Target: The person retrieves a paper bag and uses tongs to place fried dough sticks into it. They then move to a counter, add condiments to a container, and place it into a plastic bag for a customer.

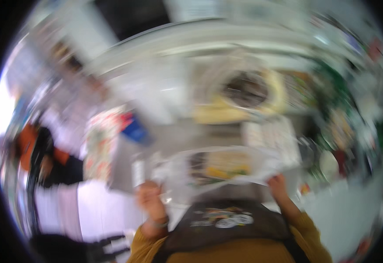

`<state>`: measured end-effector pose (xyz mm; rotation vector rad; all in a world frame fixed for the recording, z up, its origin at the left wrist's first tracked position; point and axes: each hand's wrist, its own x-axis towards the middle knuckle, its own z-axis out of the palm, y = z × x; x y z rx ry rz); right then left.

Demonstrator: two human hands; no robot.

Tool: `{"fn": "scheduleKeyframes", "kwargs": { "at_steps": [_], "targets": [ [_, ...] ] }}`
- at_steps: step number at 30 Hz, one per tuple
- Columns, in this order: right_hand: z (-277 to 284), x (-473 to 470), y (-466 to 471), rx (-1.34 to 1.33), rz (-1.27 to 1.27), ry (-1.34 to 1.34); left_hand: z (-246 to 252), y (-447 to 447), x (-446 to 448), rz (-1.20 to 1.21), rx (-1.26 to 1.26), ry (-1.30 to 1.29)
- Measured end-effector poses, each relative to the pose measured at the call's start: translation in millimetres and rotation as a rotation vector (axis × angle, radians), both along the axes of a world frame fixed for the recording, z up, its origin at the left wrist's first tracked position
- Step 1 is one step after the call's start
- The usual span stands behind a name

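Note:
Motion blur softens the whole picture. A thin whitish plastic bag [175, 169] spreads on the counter before me, its mouth stretched wide. Through the opening show a yellow-and-tan packet [229, 164] and a darker item [198, 167], too blurred to name. My left hand [150, 199] has its fingers curled at the bag's left edge. At the opposite edge, my right hand [277, 186] grips the plastic. A dark apron [221, 220] with a printed picture covers my front, just below the bag.
Behind the bag stands a round vessel with dark contents [246, 88], set in yellow material. White packets [272, 136] lie nearer. A blue-and-red object [135, 128] sits beside a floral-patterned item [99, 148]. Green plastic [338, 82] is at right. A person in orange and black [58, 157] is at left.

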<state>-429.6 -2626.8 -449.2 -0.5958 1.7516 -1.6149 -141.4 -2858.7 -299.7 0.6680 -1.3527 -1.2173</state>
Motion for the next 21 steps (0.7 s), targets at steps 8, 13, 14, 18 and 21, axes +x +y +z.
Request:
{"fn": "scheduleKeyframes", "kwargs": {
  "at_steps": [8, 13, 14, 18, 21],
  "targets": [
    [40, -17, -21, 0.455, 0.483, 0.502, 21, 19, -7, 0.003, -0.429, -0.183],
    [53, -15, -46, 0.306, 0.984, 0.688, 22, 107, 41, 0.273, -0.477, -0.311],
    [44, -14, -52, 0.202, 0.978, 0.761, 15, 130, 47, 0.328, -0.427, -0.337],
    [4, 4, -67, -0.117, 1.056, 0.964, -14, 228, 56, 0.518, -0.155, -0.393],
    [5, 23, -40, -0.17, 1.187, 0.714, -19, 298, 54, 0.638, -0.086, -0.565]
  ]
}}
